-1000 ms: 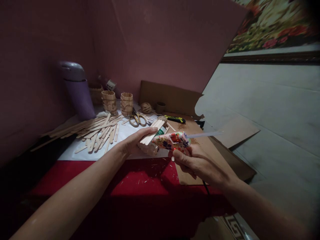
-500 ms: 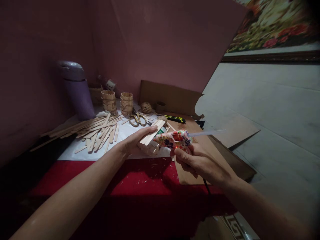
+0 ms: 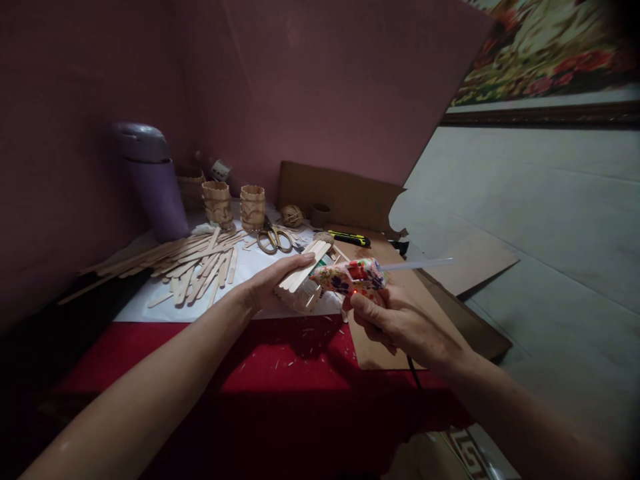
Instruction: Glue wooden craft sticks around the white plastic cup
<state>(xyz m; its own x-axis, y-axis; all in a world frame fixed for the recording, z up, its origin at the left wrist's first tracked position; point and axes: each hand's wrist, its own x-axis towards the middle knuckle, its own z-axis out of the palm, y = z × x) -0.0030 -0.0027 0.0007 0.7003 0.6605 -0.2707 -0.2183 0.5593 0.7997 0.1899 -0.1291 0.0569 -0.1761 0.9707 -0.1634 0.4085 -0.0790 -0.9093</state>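
My left hand [image 3: 270, 283] is closed around a clear plastic container [image 3: 303, 299] with a bit of green on it. Pale craft sticks [image 3: 306, 268] lie side by side along its upper side, under my thumb. A flower-patterned hot glue gun [image 3: 345, 276] is gripped in my right hand [image 3: 393, 321]. Its nozzle points left, close to the sticks and container; whether it touches them I cannot tell. A small red light glows on the gun, and a translucent glue stick [image 3: 417, 264] juts from its back.
Loose craft sticks [image 3: 197, 260] are heaped on white paper at left. Behind stand two stick-covered cups [image 3: 253, 208], a purple flask [image 3: 157, 193], scissors [image 3: 274, 240] and twine [image 3: 292, 215]. A yellow-black cutter [image 3: 349, 238] rests by the cardboard [image 3: 390, 293]. Red cloth [image 3: 280, 367] covers the front.
The glue gun has shifted slightly to the right, its nozzle a little farther from the sticks. My left hand keeps its hold on the container in nearly the same spot.
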